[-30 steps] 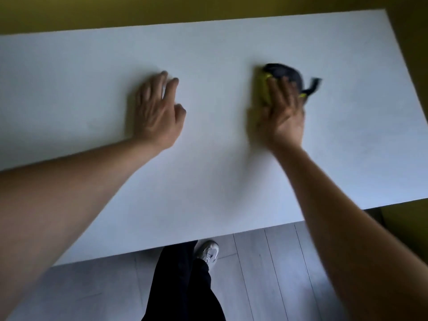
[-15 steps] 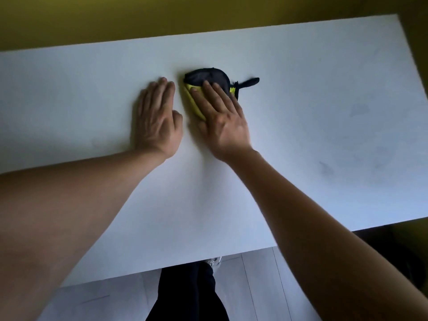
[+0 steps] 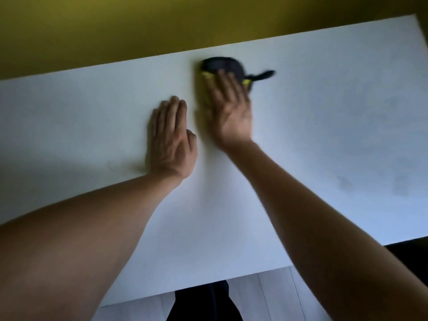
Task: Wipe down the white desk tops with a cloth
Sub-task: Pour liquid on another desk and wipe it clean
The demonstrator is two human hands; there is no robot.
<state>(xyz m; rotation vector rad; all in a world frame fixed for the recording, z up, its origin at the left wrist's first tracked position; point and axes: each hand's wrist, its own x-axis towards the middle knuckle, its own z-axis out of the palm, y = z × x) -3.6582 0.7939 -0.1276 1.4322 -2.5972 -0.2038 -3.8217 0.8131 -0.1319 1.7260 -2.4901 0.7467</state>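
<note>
White and matte, the desk top (image 3: 324, 140) fills most of the head view, its far edge meeting an olive-yellow wall (image 3: 162, 26). The right hand (image 3: 231, 112) lies palm down with straight fingers pressing on a dark cloth (image 3: 222, 66) that shows bright yellow patches under the fingertips. The cloth sits near the far edge of the desk, about the middle of its width, and a thin dark tail of it sticks out to the right, lying on the surface. The view is somewhat blurred there, so the folds of the cloth cannot be made out.

Just beside the right hand and nearer the person, the left hand (image 3: 170, 140) rests flat on the bare desk top, fingers straight and together, holding nothing. The two hands are close but apart. Faint greyish smudges mark the desk surface toward its right side. Below the near edge, pale floorboards (image 3: 273, 295) and the person's dark trousers (image 3: 203, 302) are visible.
</note>
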